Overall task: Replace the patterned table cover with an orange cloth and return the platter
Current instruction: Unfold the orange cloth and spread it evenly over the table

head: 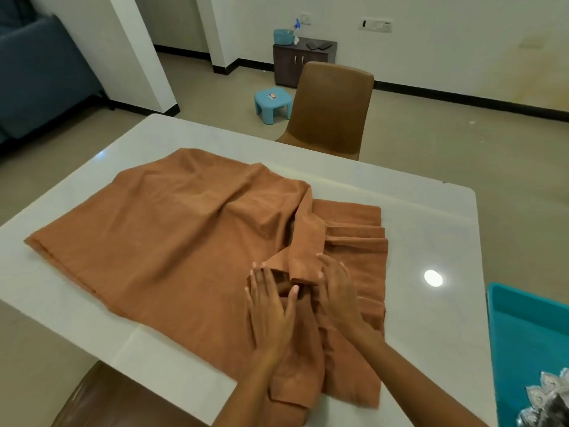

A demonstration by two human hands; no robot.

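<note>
An orange cloth (172,229) lies partly unfolded on the white table (431,241), spread flat to the left and still layered in folds on the right. My left hand (271,306) rests on it with straight, spread fingers, the thumb at the edge of a raised fold. Beside it, my right hand (337,291) curls its fingers round that same narrow fold, which runs away from me. At the right edge a teal tub (517,318) holds a silvery patterned item (551,399); I cannot tell what it is. No platter shows.
A brown chair (332,109) stands at the table's far side and another brown seat (101,399) at the near left corner. On the floor behind are a small blue stool (272,101) and a dark cabinet (300,61). A blue sofa (40,72) is far left.
</note>
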